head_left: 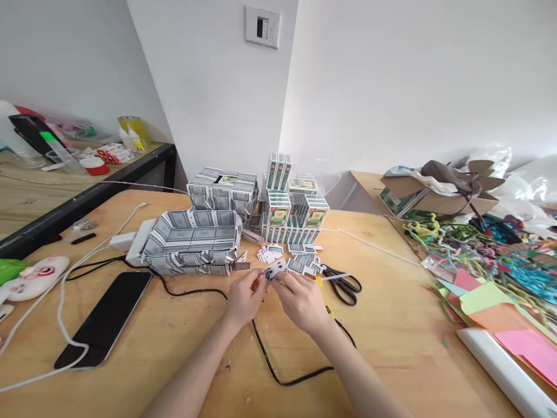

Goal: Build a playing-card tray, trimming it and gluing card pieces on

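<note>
Between my two hands, over the middle of the table, is a small playing card that looks bent. My left hand pinches its near left side, and the fingers of my right hand close on its right side. Just beyond lie loose playing cards in a scattered pile. Behind and to the left stands an open tray shape built of folded playing cards. A boxy card structure is behind it. Stacked card boxes rise at the back. Black scissors rest right of my right hand.
A phone lies at left under a white cable. A black cord loops across the front of the table. Coloured paper, pipe cleaners and a cardboard box crowd the right side. A side table stands at left.
</note>
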{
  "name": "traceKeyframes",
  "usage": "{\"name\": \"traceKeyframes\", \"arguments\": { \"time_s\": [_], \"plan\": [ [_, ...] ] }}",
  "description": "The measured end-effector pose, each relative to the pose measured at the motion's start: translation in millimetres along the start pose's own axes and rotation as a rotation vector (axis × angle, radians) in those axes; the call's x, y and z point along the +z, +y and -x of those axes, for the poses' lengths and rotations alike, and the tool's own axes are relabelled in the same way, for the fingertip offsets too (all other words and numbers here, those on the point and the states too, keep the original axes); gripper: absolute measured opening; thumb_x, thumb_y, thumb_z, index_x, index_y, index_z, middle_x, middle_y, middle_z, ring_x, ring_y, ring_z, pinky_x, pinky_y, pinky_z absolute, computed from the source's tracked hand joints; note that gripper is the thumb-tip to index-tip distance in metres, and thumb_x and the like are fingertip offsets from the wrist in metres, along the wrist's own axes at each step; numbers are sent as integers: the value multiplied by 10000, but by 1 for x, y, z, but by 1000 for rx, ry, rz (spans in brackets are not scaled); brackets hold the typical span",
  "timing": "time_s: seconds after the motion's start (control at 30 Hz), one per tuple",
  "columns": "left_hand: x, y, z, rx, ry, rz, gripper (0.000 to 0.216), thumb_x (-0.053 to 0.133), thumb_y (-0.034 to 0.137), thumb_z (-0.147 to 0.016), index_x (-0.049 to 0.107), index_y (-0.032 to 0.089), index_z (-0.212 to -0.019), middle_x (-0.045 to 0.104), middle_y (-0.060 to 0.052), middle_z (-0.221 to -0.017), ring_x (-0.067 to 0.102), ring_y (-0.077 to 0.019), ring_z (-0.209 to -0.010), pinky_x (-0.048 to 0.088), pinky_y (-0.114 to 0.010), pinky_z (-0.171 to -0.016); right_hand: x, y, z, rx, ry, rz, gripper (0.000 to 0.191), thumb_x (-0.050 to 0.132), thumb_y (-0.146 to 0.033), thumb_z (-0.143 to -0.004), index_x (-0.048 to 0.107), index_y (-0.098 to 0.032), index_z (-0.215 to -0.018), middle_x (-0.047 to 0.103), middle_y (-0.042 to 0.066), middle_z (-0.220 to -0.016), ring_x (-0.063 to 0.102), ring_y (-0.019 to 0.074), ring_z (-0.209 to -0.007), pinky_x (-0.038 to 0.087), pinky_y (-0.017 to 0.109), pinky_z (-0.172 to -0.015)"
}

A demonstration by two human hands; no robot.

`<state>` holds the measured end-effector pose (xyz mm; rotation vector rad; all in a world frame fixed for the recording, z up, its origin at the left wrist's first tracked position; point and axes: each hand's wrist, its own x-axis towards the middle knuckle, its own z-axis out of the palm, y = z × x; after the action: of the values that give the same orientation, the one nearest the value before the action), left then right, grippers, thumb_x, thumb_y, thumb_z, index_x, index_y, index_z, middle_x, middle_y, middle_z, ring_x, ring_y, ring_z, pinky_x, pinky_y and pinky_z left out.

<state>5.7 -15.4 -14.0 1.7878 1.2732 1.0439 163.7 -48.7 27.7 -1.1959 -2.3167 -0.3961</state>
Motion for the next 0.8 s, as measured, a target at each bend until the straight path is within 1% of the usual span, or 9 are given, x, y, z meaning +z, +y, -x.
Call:
{"name": "traceKeyframes", "arguments": {
  "time_s": [0.23, 0.33, 0.4, 0.43, 0.5, 0.57, 0.63, 0.73, 0.8],
  "plan": [
    [8, 12, 1, -123, -99, 321, 201, 509, 286, -784, 597, 145, -896, 669, -38, -730, 637, -139, -584, 531, -250, -543, 1, 4, 29, 121, 61, -108, 262, 376, -83, -875, 600, -162, -985, 633, 74, -944, 567, 145, -795, 438, 259, -686],
    [9, 17, 1, -188, -152, 446, 221, 539, 296, -767, 586, 142, -920, 665, -32, -706, 637, -150, -581, 538, -258, -515, -4, 2, 27, 64, 35, -132, 263, 366, -101, -890, 588, -172, -1010, 636, 76, -959, 567, 149, -799, 447, 270, -712],
    [8, 17, 0, -218, -115, 463, 176, 541, 291, -761, 587, 143, -845, 652, -17, -645, 626, -145, -547, 535, -253, -504, -8, 1, 27, 92, 46, -134, 229, 385, -119, -891, 578, -184, -995, 636, 66, -945, 567, 146, -804, 444, 265, -718],
    [7, 15, -2, -227, -68, 452, 154, 543, 286, -755, 585, 145, -797, 644, -10, -609, 619, -142, -527, 533, -250, -501, -9, 1, 28, 164, 67, -127, 195, 404, -140, -889, 569, -187, -980, 635, 59, -923, 567, 146, -804, 442, 261, -714],
    [4, 10, -6, -232, 41, 415, 131, 554, 275, -736, 582, 147, -745, 631, -2, -558, 614, -143, -507, 530, -244, -501, -10, 5, 36, 420, 111, -83, 117, 455, -224, -878, 545, -186, -941, 623, 51, -862, 563, 156, -790, 440, 263, -693],
    [1, 3, -10, -217, 144, 379, 138, 555, 273, -727, 596, 146, -761, 631, -1, -551, 613, -144, -500, 528, -242, -503, -7, 11, 49, 713, 100, -16, 182, 507, -350, -844, 519, -182, -911, 603, 56, -826, 556, 184, -782, 439, 288, -687],
    [0, -3, -12, -184, 193, 332, 181, 537, 274, -738, 628, 142, -821, 665, -23, -635, 618, -140, -516, 527, -240, -514, -1, 15, 62, 877, -17, 22, 321, 558, -459, -780, 505, -174, -918, 596, 79, -854, 551, 224, -815, 434, 334, -728],
    [2, -9, -11, -129, 179, 238, 245, 511, 270, -761, 654, 152, -921, 694, -61, -828, 626, -133, -546, 527, -246, -531, 10, 13, 73, 1008, -224, 37, 442, 597, -536, -703, 514, -169, -935, 595, 110, -904, 546, 273, -869, 418, 370, -747],
    [3, -11, -10, -131, 159, 176, 251, 503, 265, -769, 652, 156, -940, 694, -60, -812, 628, -137, -544, 528, -254, -542, 16, 10, 72, 1104, -291, 56, 473, 597, -542, -682, 524, -168, -962, 592, 127, -945, 537, 308, -918, 410, 389, -745]
  ]
}}
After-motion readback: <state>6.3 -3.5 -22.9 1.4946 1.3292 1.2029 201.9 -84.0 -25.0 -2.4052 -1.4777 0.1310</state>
